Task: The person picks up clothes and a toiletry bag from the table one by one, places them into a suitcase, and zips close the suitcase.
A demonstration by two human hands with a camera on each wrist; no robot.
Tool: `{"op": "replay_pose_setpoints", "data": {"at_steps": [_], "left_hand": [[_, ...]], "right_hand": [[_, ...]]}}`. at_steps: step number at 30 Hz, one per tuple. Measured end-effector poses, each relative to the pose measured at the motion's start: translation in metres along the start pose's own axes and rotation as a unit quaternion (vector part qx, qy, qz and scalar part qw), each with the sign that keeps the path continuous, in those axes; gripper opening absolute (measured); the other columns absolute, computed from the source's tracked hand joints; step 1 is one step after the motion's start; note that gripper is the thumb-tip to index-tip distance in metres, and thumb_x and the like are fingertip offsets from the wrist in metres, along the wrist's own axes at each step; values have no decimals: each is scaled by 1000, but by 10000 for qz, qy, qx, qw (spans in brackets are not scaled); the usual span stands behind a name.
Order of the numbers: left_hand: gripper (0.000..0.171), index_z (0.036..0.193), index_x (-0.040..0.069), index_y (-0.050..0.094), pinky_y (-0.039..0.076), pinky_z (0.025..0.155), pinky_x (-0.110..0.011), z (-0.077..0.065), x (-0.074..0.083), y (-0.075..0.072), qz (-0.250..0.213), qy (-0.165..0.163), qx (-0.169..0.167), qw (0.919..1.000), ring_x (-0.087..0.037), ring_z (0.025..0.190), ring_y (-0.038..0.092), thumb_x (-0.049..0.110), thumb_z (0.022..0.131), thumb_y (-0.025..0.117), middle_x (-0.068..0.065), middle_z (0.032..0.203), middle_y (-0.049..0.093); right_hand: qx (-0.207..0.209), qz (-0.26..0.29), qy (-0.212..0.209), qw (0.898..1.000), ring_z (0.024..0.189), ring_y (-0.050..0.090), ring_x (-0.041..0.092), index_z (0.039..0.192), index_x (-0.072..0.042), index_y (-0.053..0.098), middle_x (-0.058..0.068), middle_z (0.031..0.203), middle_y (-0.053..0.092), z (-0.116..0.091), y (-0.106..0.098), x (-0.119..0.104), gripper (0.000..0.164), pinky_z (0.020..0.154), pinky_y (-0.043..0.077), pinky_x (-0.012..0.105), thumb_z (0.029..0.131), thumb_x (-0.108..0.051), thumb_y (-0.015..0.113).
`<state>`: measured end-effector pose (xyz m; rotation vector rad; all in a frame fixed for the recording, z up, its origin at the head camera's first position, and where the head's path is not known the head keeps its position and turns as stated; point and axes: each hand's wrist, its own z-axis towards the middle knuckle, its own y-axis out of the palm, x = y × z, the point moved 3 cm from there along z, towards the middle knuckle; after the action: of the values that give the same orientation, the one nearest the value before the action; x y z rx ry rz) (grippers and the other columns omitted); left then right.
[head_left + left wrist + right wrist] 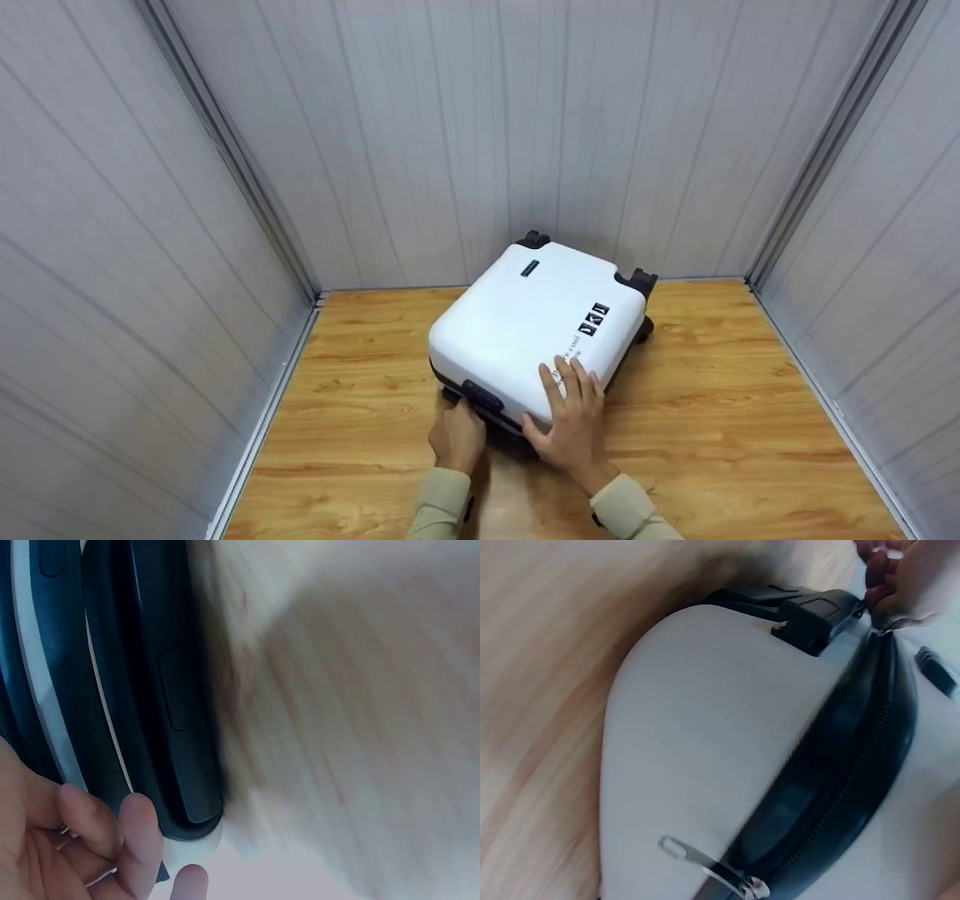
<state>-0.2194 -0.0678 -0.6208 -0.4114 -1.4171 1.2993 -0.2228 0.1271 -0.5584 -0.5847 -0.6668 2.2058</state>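
A white hard-shell suitcase (495,322) lies flat on the floor, its wheels pointing toward the back wall. At its near end my left hand (459,436) pinches a metal zipper pull beside the dark lock (482,396); in the right wrist view that left hand (911,585) is at the far end of the black zipper band (855,765). Fingers spread, my right hand (574,427) rests on the near right corner of the white shell. Another zipper pull (686,849) hangs loose on the band. The black pull-out handle (180,705) shows beside my left fingers (139,840).
Wood-grain floor (360,420) surrounds the suitcase. Pale panel walls stand at the back (480,135), left (112,285) and right (877,285). Black wheels (637,281) stick out at the suitcase's far end, close to the back wall.
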Motion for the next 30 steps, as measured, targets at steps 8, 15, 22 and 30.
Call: {"op": "replay_pose_setpoints", "data": {"at_steps": [8, 15, 22, 30], "left_hand": [[20, 96, 13, 76, 54, 57, -54, 22, -14, 1, -79, -488, -337, 9982, -38, 69, 70, 22, 96, 58, -16, 79, 74], [22, 98, 16, 77, 54, 59, -54, 31, -17, 1, -166, -609, -486, 9968, -37, 72, 71, 23, 96, 57, -14, 83, 75], [23, 95, 15, 76, 55, 62, -56, 36, -17, 0, -197, -632, -557, 9963, -40, 78, 72, 25, 97, 55, -16, 89, 76], [24, 94, 16, 76, 54, 62, -55, 36, -18, 1, -264, -570, -553, 9965, -39, 76, 72, 27, 98, 55, -14, 89, 77]], "right_hand": [[-473, 446, -548, 9964, 134, 45, 36, 146, -16, 57, 15, 149, 54, 4, 2, 12, 74, 101, 34, 57, 85, -55, 68], [-1559, 919, -130, 9834, 148, 32, 40, 155, -21, 46, 8, 163, 40, 21, -5, 60, 80, 115, 25, 69, 94, -74, 47], [-2190, 468, 1217, 9670, 157, 15, 42, 161, -24, 34, 8, 172, 19, 58, -7, 126, 84, 119, 16, 75, 92, -63, 62], [-2764, 254, 1940, 9409, 152, 17, 51, 163, -21, 28, 13, 173, 12, 88, -15, 174, 105, 117, 16, 75, 82, -79, 62]]}}
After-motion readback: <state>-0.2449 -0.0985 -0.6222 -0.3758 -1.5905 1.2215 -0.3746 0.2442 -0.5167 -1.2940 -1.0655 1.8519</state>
